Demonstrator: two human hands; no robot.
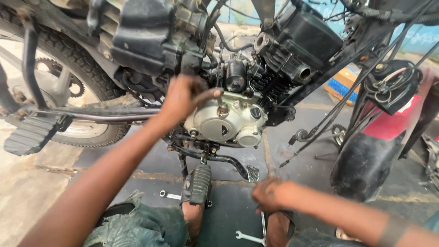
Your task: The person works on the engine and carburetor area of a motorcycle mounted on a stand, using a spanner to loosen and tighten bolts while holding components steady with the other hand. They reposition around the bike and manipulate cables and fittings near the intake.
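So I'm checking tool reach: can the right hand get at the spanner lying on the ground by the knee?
Probably yes: the right hand hovers just above the spanner, with nothing between them.

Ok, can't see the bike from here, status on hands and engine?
Left hand on silver engine cover, fingers across its top. Right hand down by a spanner on the floor. Footpeg sits between them.

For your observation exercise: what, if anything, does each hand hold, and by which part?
The left hand rests on the engine, gripping nothing visible. The right hand reaches down to a tool by its upper end; whether it grips cannot be told.
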